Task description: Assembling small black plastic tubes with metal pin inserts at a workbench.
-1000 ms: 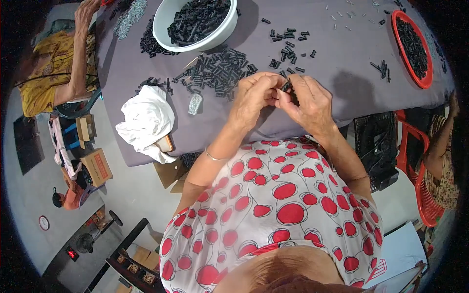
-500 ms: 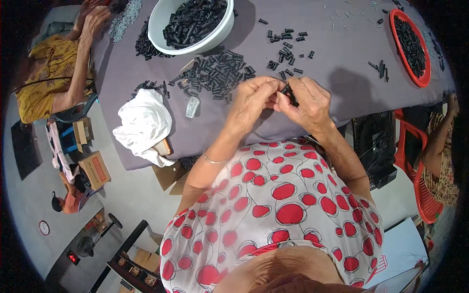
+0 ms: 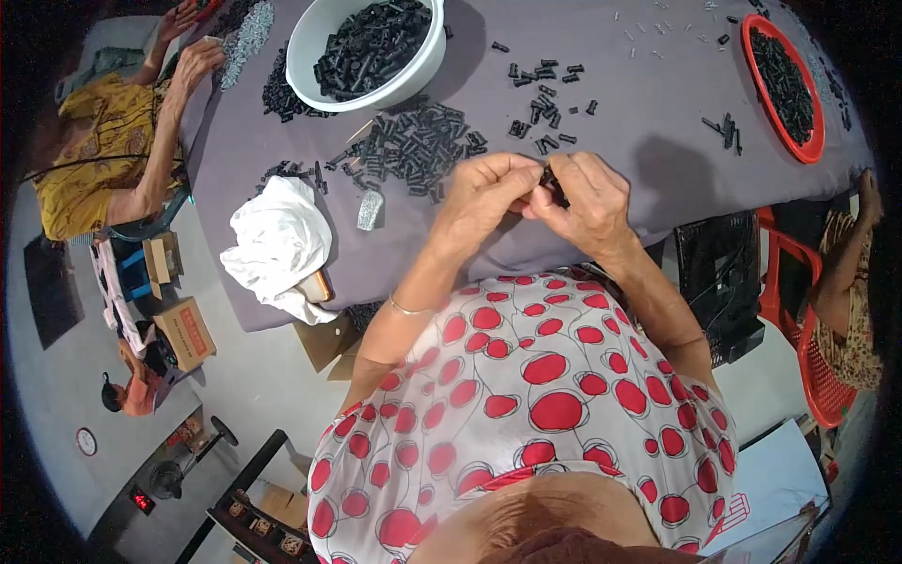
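Just above the table's near edge my two hands meet, fingertips together. My right hand (image 3: 592,205) is closed round a small black plastic part (image 3: 556,187), mostly hidden by the fingers. With thumb and forefinger pinched at that part's end, my left hand (image 3: 484,197) is closed too; whatever it grips is too small to make out. To its left lies a loose heap of small black plastic parts (image 3: 413,146). Beyond my hands, several more black parts (image 3: 545,108) are scattered. A small clear bag (image 3: 369,211) of silvery bits rests near the heap.
A white basin (image 3: 434,56) of black parts stands at the far left, and a red tray (image 3: 816,141) of them at the right. White cloth (image 3: 280,235) is bunched at the near left, beside a phone-like object (image 3: 318,285). Other people sit left and right at the grey-covered table (image 3: 695,122).
My hands stay together on the black part, with only slight finger movement. At the left, the other person's hands have moved apart, one nearer the silvery pile.
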